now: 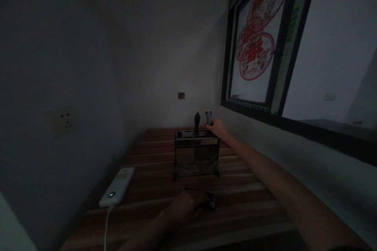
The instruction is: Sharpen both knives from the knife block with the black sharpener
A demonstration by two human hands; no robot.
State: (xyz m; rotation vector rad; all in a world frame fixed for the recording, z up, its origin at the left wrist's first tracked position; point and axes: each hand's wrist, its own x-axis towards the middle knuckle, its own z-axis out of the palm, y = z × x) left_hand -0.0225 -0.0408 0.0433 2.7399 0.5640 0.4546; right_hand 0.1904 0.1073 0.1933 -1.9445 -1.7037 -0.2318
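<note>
A knife block [197,137] with see-through sides and a slotted dark top stands on the wooden table. One black-handled knife [197,122] is upright in it, and a dark blade shape shows through the side. At the block's right end, my right hand [217,128] is closed around the lower part of a grey, patterned upright handle [209,117]; whether a blade hangs below it is hidden. Nearer to me, my left hand [188,204] lies low on the table, its fingers curled over a small dark flat object [211,200] with a pale edge. The dimness hides its kind.
A white power bank [118,187] with a lit display lies on the left, a white cable [106,227] running from it towards me. Walls border the table [153,196] at the left and back. A dark-framed window [253,108] is on the right, above my right arm.
</note>
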